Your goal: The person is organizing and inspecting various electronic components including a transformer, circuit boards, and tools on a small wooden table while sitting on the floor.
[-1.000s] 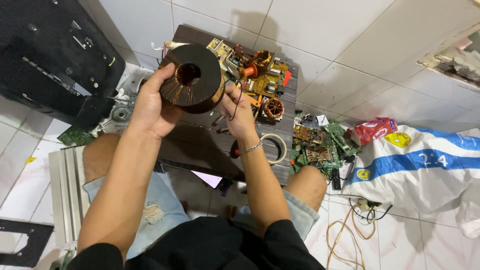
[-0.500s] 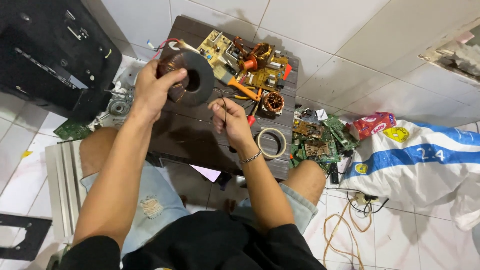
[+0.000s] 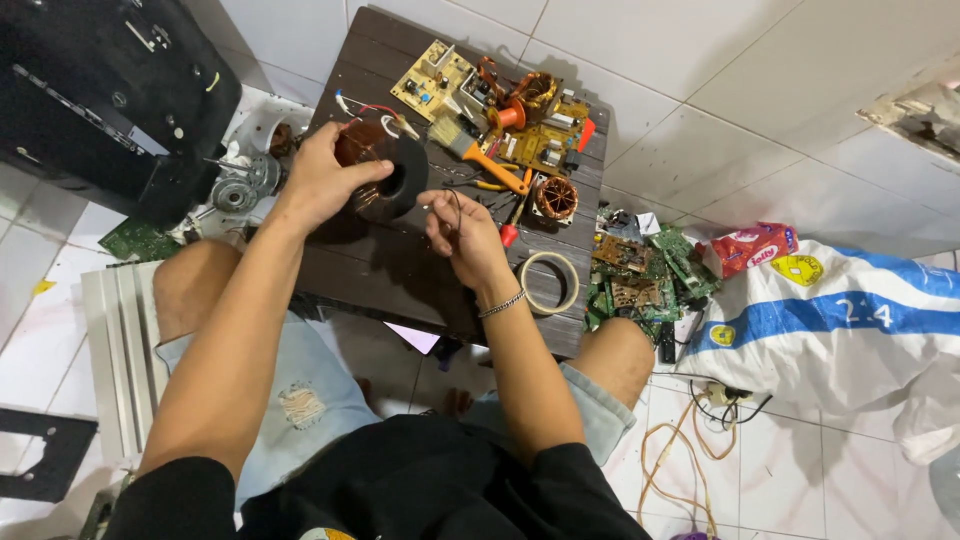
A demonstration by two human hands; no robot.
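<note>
My left hand (image 3: 325,172) grips a large ring-shaped copper coil (image 3: 385,178) wrapped in black tape, holding it on edge over the dark wooden table (image 3: 385,265). My right hand (image 3: 462,228) is just right of the coil, fingers pinched on a thin dark wire (image 3: 452,203) that leads from it. Behind the coil lie yellow circuit boards (image 3: 435,80), a small copper coil (image 3: 555,197) and an orange-handled brush (image 3: 485,160). A roll of tape (image 3: 550,282) lies by my right wrist.
A black metal case (image 3: 95,95) stands at the left with metal parts (image 3: 235,190) beside it. Green circuit boards (image 3: 640,275) are piled on the floor at the right, next to a red packet (image 3: 750,247) and a white-and-blue sack (image 3: 850,320). Cables (image 3: 690,450) trail on the tiles.
The big coil has gone down from in front of me to the table and turned on edge. My right hand has come away from it and now pinches the thin wire.
</note>
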